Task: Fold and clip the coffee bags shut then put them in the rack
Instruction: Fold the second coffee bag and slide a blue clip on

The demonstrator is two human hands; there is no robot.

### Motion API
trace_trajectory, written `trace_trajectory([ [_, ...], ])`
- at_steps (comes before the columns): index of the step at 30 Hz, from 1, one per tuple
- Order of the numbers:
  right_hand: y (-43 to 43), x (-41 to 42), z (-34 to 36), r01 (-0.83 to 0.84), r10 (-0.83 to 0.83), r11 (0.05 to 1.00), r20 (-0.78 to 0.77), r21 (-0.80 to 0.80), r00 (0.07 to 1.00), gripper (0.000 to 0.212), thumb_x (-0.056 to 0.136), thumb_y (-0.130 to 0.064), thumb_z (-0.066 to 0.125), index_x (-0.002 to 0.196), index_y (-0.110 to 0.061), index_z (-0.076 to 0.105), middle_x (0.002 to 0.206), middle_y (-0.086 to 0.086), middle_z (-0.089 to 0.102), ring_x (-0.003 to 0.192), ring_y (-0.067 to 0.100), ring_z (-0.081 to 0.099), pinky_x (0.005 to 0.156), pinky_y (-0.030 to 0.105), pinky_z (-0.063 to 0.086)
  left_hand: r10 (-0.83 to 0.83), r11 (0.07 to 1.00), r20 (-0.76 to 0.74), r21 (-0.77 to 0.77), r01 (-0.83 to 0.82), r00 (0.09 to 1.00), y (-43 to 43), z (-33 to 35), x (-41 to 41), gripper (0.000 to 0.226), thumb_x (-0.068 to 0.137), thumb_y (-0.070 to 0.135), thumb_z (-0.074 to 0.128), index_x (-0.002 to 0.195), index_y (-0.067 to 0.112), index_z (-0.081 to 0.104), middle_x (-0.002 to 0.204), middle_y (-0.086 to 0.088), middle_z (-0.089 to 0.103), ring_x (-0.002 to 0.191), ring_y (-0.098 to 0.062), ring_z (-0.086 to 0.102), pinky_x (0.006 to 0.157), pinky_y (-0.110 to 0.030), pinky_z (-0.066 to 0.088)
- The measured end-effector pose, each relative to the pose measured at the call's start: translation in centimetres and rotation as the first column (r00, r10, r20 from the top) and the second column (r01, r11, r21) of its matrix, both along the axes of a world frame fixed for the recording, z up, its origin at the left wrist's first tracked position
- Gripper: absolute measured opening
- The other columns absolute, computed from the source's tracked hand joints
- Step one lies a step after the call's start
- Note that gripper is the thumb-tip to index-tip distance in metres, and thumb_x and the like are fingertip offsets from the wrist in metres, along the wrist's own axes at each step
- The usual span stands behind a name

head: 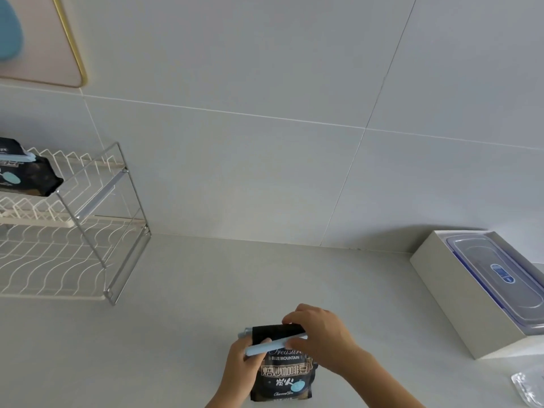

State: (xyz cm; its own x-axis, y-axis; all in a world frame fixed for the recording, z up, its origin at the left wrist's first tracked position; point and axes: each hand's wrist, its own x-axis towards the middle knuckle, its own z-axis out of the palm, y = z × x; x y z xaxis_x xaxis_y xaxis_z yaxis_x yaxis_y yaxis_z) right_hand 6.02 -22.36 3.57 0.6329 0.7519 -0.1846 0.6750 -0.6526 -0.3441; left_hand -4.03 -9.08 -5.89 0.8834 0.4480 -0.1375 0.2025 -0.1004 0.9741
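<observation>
A black coffee bag (284,375) stands upright on the counter near the bottom edge, its top folded over. A pale blue clip (272,346) lies across the fold, with its two arms apart at the left end. My left hand (241,369) holds the clip's left end and the bag's side. My right hand (321,337) grips the bag's folded top and the clip's right end. A second black coffee bag (26,175) with a blue clip lies on the upper tier of the wire rack (88,231) at the left.
A white box (459,295) holding a clear lidded plastic container (500,275) sits at the right by the wall. A crumpled clear wrapper (530,387) lies at the bottom right corner. The rack's lower tier holds nothing. A framed picture (38,39) hangs top left.
</observation>
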Motion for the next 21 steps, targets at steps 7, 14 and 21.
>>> trace_trajectory([
  [7, 4.0, -2.1, -1.4, -0.082, 0.084, 0.995, -0.027, 0.052, 0.996, 0.031, 0.08, -0.05, 0.056, 0.099, -0.026, 0.061, 0.102, -0.005, 0.058, 0.087, 0.016, 0.056, 0.07, 0.03, 0.043, -0.011, 0.999, 0.056, 0.051, 0.008, 0.998, 0.0, 0.3, -0.3, 0.023, 0.083, -0.002, 0.062, 0.077, 0.019, 0.067, 0.063, 0.011, 0.066, 0.065, -0.005, 0.063, 0.059, -0.009, 0.045],
  [14, 4.7, -2.6, -2.5, -0.018, 0.014, 0.988, 0.023, 0.152, 1.0, 0.025, 0.09, -0.041, 0.048, 0.106, -0.029, 0.064, 0.103, -0.006, 0.06, 0.09, 0.015, 0.058, 0.08, 0.029, 0.045, -0.017, 0.998, -0.028, -0.055, 0.016, 0.999, 0.4, 0.9, -0.4, 0.039, 0.083, 0.001, 0.059, 0.056, 0.029, 0.064, 0.048, 0.009, 0.059, 0.052, 0.001, 0.055, 0.048, -0.008, 0.037],
  [21, 4.6, -2.7, -3.1, -0.002, -0.008, 0.977, 0.045, 0.213, 0.999, 0.022, 0.088, -0.038, 0.047, 0.101, -0.03, 0.063, 0.1, -0.011, 0.06, 0.091, 0.009, 0.055, 0.079, 0.026, 0.039, -0.216, 0.976, -0.091, -0.032, 0.214, 0.972, 3.3, 2.6, -1.0, 0.014, 0.085, 0.02, 0.062, 0.081, 0.032, 0.068, 0.076, 0.011, 0.072, 0.082, -0.003, 0.068, 0.072, -0.015, 0.05],
])
